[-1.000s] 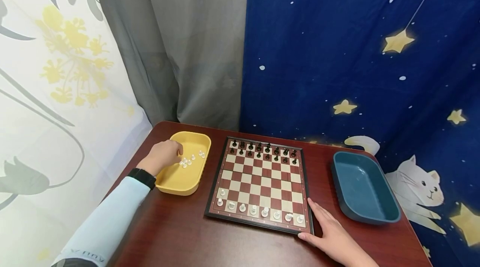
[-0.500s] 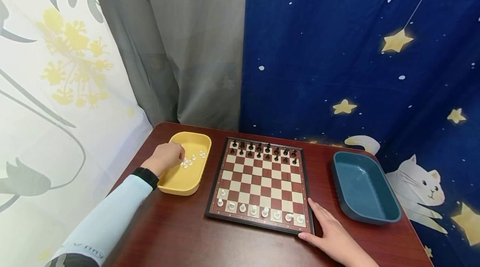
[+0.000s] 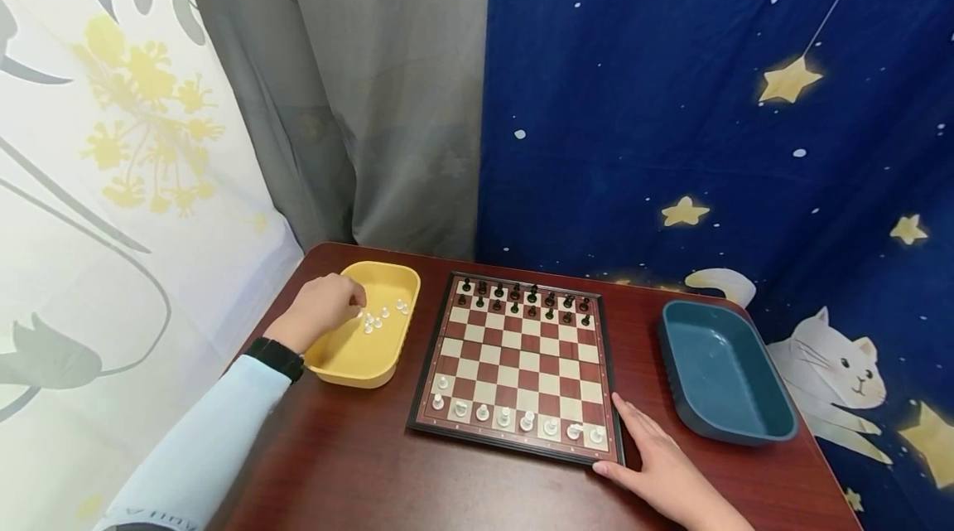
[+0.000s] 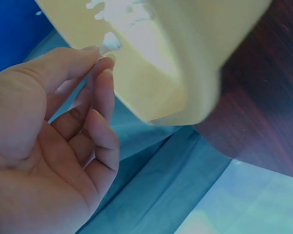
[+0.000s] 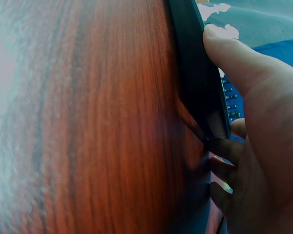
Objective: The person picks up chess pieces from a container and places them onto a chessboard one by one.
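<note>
Left hand point(image 3: 316, 313) has shifted slightly left since the preceding head frame. Chessboard point(image 3: 525, 361): right hand point(image 3: 656, 465), fingers extended, touches its near right corner. Yellow tray point(image 3: 361, 359): holds loose white pieces point(image 3: 378, 322). Left wrist view only: thumb and fingertips clearly pinch a white piece point(image 4: 111, 42) over the tray.

I can read nothing with certainty: the lettering point(image 3: 160, 513) on the pale blue sleeve point(image 3: 197, 441) and tiny marks on the chessboard border point(image 3: 514, 437) are unclear.
</note>
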A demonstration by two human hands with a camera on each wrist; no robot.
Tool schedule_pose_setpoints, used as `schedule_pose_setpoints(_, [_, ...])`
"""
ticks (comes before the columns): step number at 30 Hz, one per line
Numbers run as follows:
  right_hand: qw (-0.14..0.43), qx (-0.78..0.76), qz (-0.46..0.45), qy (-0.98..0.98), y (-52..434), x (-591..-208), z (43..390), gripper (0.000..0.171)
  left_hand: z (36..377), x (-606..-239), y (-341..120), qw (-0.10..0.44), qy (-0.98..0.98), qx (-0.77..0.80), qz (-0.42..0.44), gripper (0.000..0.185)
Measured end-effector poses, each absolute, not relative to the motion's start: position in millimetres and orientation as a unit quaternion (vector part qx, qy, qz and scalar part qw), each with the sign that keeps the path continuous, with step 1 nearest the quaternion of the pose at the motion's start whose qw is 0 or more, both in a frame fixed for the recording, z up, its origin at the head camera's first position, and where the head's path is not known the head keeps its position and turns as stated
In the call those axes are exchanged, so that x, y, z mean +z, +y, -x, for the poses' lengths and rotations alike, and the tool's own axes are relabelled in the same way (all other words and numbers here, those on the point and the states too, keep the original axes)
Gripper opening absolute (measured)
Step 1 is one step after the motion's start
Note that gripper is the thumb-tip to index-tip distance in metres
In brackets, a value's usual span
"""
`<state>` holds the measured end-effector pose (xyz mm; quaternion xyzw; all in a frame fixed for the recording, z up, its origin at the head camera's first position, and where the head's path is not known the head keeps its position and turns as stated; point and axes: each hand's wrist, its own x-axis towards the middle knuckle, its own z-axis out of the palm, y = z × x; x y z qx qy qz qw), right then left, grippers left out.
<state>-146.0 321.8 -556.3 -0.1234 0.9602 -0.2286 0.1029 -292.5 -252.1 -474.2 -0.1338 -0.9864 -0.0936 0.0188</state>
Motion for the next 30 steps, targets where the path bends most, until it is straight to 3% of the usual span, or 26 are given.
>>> schedule_pose_setpoints(8, [0.097, -0.233, 0.126, 0.959, 323, -558, 145, 0.121, 279, -465, -235, 0.055, -0.979, -0.125, 0.153, 0.008])
schedule_pose_setpoints(15, [0.09, -0.235, 0.129, 0.959, 324, -559, 145, 0.119, 265, -460, -199, 0.082, -0.961, -0.129, 0.23, 0.008])
schedule_pose_setpoints(30, [0.092, -0.236, 0.127, 0.959, 324, -558, 145, 0.12, 243, -477, -110, 0.009, -0.933, -0.111, 0.341, 0.005])
